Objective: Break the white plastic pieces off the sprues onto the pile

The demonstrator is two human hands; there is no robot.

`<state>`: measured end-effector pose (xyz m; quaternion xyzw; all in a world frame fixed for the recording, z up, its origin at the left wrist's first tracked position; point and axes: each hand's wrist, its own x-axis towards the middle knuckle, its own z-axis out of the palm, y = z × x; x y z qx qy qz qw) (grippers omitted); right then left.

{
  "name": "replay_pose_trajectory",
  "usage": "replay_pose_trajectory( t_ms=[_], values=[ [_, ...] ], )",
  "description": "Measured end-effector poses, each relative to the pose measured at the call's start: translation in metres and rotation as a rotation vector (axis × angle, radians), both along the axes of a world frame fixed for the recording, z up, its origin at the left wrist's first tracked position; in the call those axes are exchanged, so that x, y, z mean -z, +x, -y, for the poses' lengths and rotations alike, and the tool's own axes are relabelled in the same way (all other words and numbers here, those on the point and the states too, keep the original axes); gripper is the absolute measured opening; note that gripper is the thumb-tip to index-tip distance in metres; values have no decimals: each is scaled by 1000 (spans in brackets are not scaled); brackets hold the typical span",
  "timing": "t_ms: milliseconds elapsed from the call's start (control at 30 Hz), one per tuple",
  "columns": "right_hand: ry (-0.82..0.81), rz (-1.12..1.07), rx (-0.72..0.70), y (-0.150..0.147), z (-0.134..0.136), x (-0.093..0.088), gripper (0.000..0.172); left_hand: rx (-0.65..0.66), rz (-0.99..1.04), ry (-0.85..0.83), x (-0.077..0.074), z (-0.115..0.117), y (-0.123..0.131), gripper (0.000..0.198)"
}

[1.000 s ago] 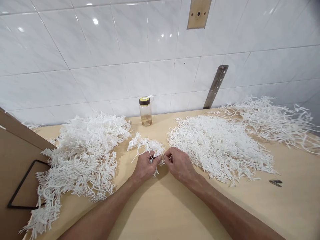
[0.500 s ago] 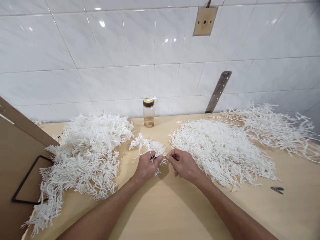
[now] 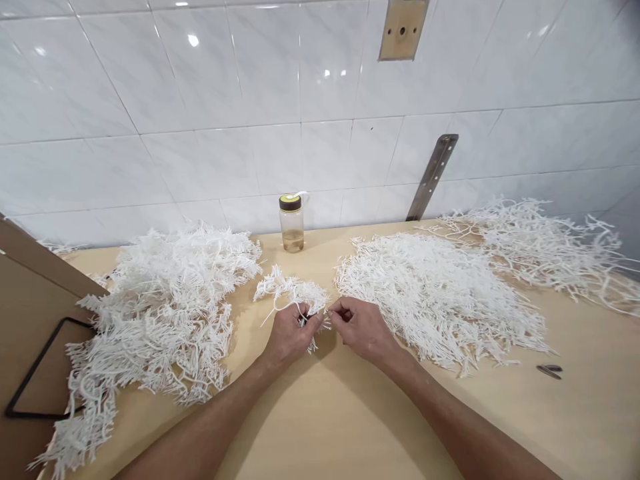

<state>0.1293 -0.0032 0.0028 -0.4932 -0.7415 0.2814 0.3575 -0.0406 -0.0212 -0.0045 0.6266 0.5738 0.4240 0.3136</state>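
Observation:
My left hand (image 3: 294, 331) is closed on a white branched plastic sprig (image 3: 291, 291), which spreads out past the fingers onto the table. Close by on the right, my right hand (image 3: 361, 325) has its thumb and forefinger pinched at the sprig's fringed edge; whatever sits between those fingertips is too small to make out. To the right lies a broad pile of short white plastic pieces (image 3: 430, 297). A larger heap of white branched sprigs (image 3: 160, 320) fills the left side of the table.
A clear bottle (image 3: 292, 227) with a dark and yellow lid stands by the tiled wall. Bare white stems (image 3: 545, 247) lie at the far right. Small metal clippers (image 3: 549, 371) rest on the table (image 3: 320, 427). A brown panel (image 3: 30, 333) borders the left, near a black wire frame (image 3: 35, 367).
The view has shifted slightly. My right hand remains pinched beside the sprig, with its fingertips a little closer together; my left hand keeps its grip.

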Motion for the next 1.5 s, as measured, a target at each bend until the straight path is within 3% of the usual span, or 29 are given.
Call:
replay_pose_trajectory(
  t_ms=[167,333,467,600,667,800,900,1000,1300,1500],
  values=[
    [492,247,111,-9,-4,12,20,-29,-49,2,1,-1,2,33],
    [643,122,347,15,-22,8,16,-57,20,4,2,-1,-1,39],
    [596,94,537,53,-34,-5,9,-46,121,-47,2,-1,-4,39],
    [556,81,615,64,-30,-14,19,-26,156,-27,1,0,-4,34],
    [421,-6,528,53,-21,-17,22,-19,154,-18,0,0,-4,32],
    [-179,-158,109,15,0,-13,34,16,155,12,1,0,-3,30],
    [-377,-232,-32,-2,7,-3,39,44,169,53,1,-2,-3,30],
    [-496,-298,-59,-5,3,5,40,72,203,48,4,-3,-3,27],
    [-560,-377,-63,-4,-3,11,23,61,175,-9,1,-3,-2,27],
    [-379,-324,-15,-9,4,4,16,-2,186,-46,1,-3,-1,30]
  ],
)
